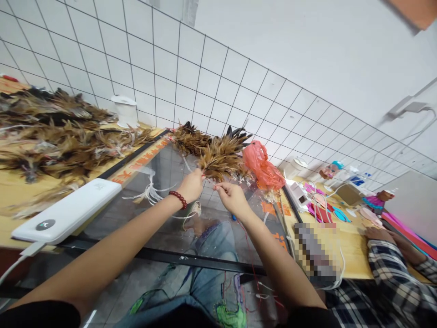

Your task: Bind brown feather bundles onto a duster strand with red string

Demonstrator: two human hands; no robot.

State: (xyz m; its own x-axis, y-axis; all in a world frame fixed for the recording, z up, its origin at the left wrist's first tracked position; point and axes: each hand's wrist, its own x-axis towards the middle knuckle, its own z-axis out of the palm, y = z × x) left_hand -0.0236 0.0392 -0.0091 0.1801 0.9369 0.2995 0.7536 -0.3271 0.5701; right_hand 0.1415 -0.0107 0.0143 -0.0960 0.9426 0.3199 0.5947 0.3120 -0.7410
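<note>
My left hand [191, 186], with a bead bracelet [179, 199] at the wrist, is closed around the base of a bunch of brown feathers [220, 157] with dark tips pointing away from me. Just to its right, my right hand [232, 197] is closed in a pinch beside the feather base. What lies between its fingertips is too small to make out. A thin red thread [251, 255] hangs below my right forearm. Beneath both hands is a glass tabletop [164, 228] with a dark frame. White strands [150, 193] lie on the glass left of my left wrist.
More feathers [64, 141] cover the wooden table at left, near a white spool [125, 111]. A white power bank [68, 209] lies at the glass's left edge. A red plastic bag [261, 166] sits behind my right hand. At right, a person's plaid sleeve [392, 269] rests by coloured pieces.
</note>
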